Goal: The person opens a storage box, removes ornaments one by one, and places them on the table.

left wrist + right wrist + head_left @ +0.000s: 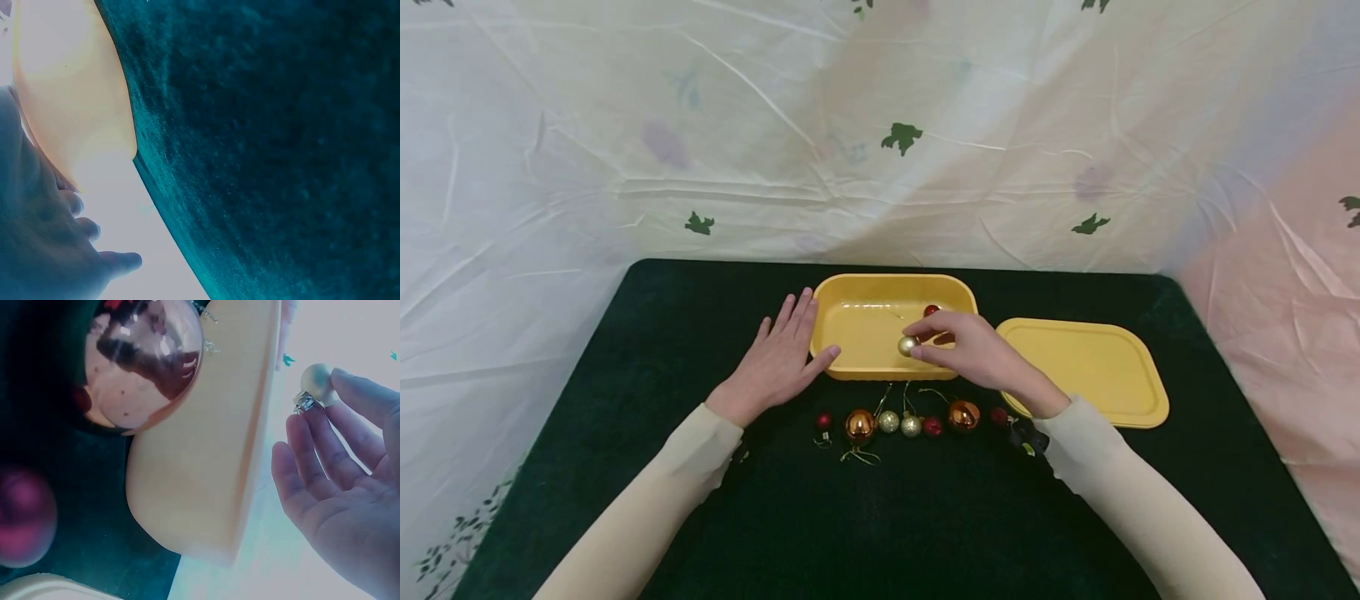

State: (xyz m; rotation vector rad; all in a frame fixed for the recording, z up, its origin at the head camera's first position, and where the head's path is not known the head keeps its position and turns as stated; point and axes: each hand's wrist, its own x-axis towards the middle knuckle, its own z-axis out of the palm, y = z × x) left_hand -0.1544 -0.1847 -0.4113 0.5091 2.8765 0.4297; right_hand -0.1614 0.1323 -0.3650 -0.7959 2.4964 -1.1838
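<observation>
Between thumb and fingertips my right hand pinches a small gold bauble over the yellow box. The right wrist view shows the gold bauble with its silver cap downward. My left hand lies against the box's left side, its fingers straight and its thumb at the near corner. Inside the box a red bauble shows near the right end, partly hidden by my right hand. In front of the box lies a row of baubles: copper ones, gold glittery ones and red ones.
A yellow lid lies to the right of the box, partly under my right forearm. Dark green cloth covers the table. A pale patterned curtain hangs behind the far edge.
</observation>
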